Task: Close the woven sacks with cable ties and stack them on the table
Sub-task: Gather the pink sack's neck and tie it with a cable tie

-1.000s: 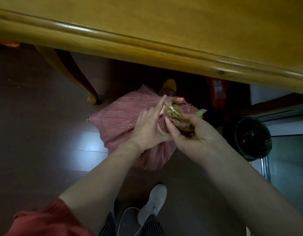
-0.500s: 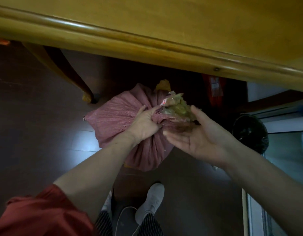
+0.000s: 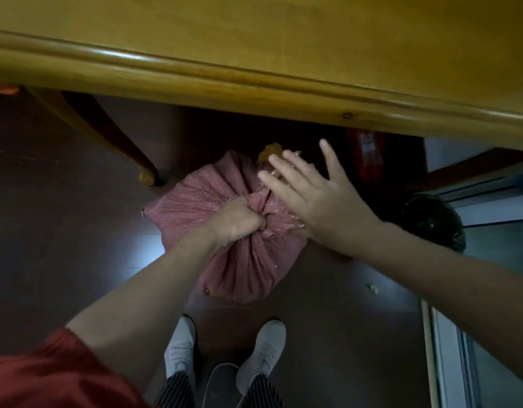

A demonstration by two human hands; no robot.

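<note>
In the head view, a pink woven sack (image 3: 233, 260) is seen standing on the dark floor (image 3: 48, 231), just below the edge of the yellow wooden table (image 3: 254, 69) and at 12 o'clock from a pair of white shoes (image 3: 263, 346). Its gathered neck is gripped by the left hand (image 3: 239, 219), whose fingers are curled tightly round the bunched fabric. At 2 o'clock from that fist the right hand (image 3: 319, 195) is held flat, palm down, fingers straight and spread. Whether it touches the sack's crumpled top cannot be told. A table leg (image 3: 107, 134) is seen at 10 o'clock from the sack, a black-lined bin (image 3: 434, 222) at 3 o'clock.
</note>
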